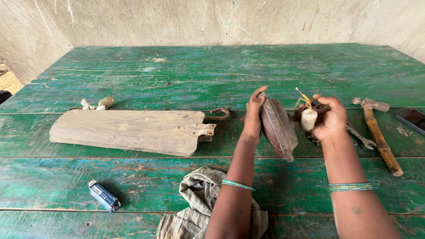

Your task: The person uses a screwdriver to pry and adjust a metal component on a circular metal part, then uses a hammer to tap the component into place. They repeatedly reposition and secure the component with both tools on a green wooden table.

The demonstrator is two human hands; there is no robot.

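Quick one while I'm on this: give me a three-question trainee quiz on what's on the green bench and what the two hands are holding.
1. True or false: the wooden-handled hammer lies on the far left end of the worn green plank table.
2. Which hand steadies the round, rusty brown metal motor housing: A) left hand, B) right hand, C) neither?
3. Fill in: the grey wooden fan blade lies flat, and in front of it, near the crumpled checked cloth, lies a small ____ rectangular box.

Key: 1 false, it is on the right, beside the steel spanner. 2 A; the right hand holds the white cylindrical capacitor. 3 blue.
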